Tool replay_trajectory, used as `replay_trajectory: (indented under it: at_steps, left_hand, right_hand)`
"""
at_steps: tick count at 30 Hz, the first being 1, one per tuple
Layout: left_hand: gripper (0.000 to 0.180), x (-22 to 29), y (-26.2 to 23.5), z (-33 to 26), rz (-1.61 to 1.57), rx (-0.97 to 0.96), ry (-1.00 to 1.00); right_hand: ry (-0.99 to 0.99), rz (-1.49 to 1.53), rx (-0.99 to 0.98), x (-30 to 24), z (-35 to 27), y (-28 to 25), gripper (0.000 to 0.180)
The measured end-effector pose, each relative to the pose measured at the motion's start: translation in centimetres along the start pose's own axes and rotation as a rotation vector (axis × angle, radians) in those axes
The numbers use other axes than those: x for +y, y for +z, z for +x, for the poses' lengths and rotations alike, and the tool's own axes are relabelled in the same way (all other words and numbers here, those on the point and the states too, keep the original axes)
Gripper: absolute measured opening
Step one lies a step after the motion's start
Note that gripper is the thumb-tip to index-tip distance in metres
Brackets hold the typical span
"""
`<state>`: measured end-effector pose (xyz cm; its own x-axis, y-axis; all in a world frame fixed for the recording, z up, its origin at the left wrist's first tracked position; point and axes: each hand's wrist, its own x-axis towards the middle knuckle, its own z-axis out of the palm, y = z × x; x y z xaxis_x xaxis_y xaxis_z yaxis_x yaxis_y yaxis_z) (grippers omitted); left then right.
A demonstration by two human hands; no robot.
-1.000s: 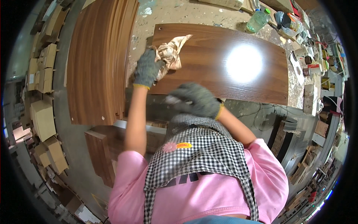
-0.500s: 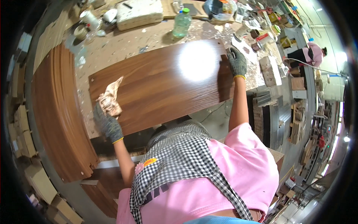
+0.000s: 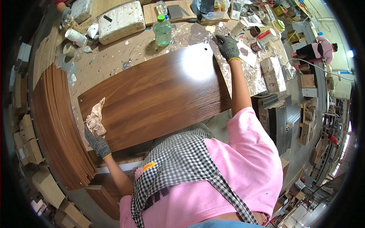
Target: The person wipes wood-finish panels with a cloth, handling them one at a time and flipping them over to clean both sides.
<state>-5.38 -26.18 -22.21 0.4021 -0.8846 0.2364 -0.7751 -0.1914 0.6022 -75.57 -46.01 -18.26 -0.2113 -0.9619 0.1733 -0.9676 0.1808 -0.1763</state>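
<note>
Green-capped clear plastic bottle (image 3: 162,30) stands upright on the stained workbench (image 3: 114,62), just beyond the far edge of the board; what it holds cannot be made out. White cup (image 3: 73,37) lies tilted near the bench's far left corner, contents not visible. Small tins (image 3: 262,36) sit past the right hand, one with a dark inside. Clear plastic bag (image 3: 213,9) at the far edge holds mixed small items.

Dark brown wood-grain board (image 3: 156,97) lies flat on the bench, directly in front of the person. Its long axis runs from lower left to upper right; the near long edge overhangs toward the checked apron (image 3: 178,167). Glare spot near its right end.

Left hand (image 3: 97,140), grey-gloved, clenched around a crumpled rag (image 3: 96,121) at the board's left end, rag resting on the surface. Right hand (image 3: 227,46), grey-gloved, grips the board's far right corner.

Stack of matching brown panels (image 3: 57,125) sits to the left.
</note>
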Motion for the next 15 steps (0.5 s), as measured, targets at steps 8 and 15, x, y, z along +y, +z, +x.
replay_trajectory:
  at_steps: [8, 15]
  left_hand:
    - [0.047, 1.4, -0.2, -0.6, 0.02, 0.026, -0.004]
    - [0.043, 5.0, 1.9, -1.8, 0.109, -0.003, 0.082]
  right_hand:
    - [0.185, 0.014, -0.012, 6.9, -0.6, 0.7, 0.037]
    - [-0.134, 0.292, 0.177, -0.4, -3.9, -1.3, 0.029]
